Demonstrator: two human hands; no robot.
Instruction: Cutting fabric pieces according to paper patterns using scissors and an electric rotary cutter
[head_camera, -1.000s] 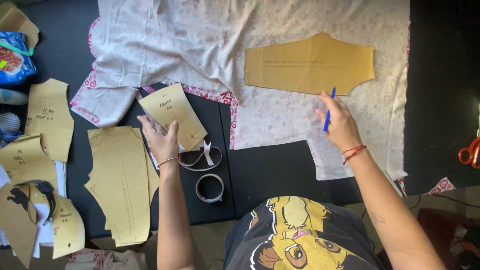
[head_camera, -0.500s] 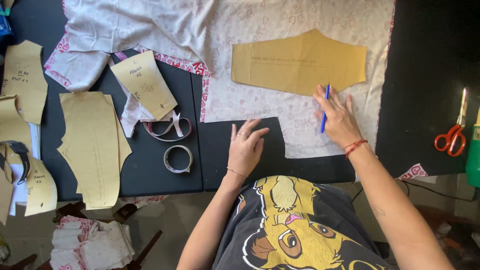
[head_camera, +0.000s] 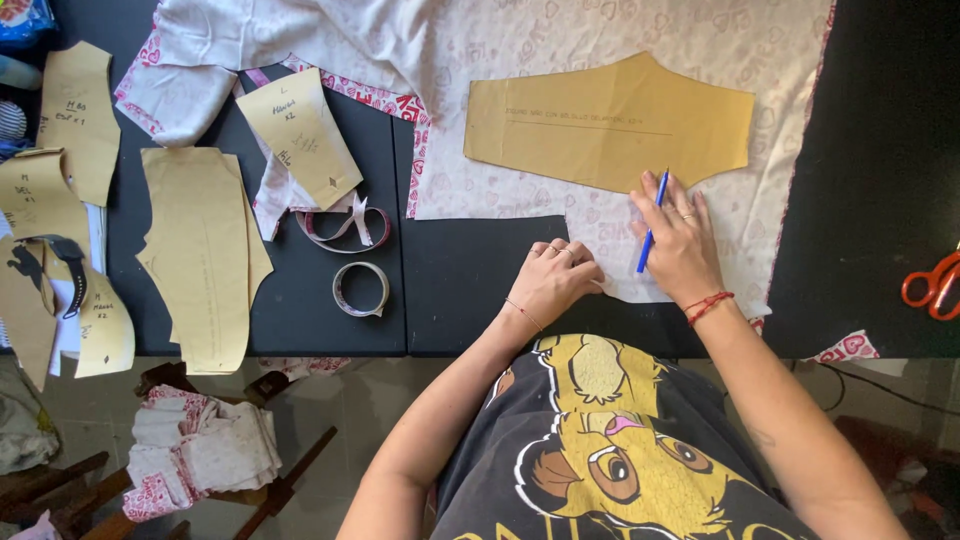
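Right hand (head_camera: 682, 243) fingers grip a blue pen (head_camera: 652, 221) at the tan paper pattern's (head_camera: 610, 120) lower edge; left hand (head_camera: 553, 280), fingers loosely curled and empty, presses the fabric's (head_camera: 600, 225) hem on the black counter (head_camera: 470, 280).

Left of the left hand (head_camera: 556, 283) fingers, the black table (head_camera: 470, 280) is bare as far as the tape roll (head_camera: 361, 289). Above the right hand (head_camera: 680, 240) fingers lies the flat paper pattern (head_camera: 610, 120). Far right sit orange scissors (head_camera: 930, 285).

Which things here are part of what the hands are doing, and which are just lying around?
In use:
right hand holding blue pen
left hand pressing patterned white fabric
tan paper pattern piece

Lying about:
tape rolls
other paper pattern pieces
orange-handled scissors
folded cloth
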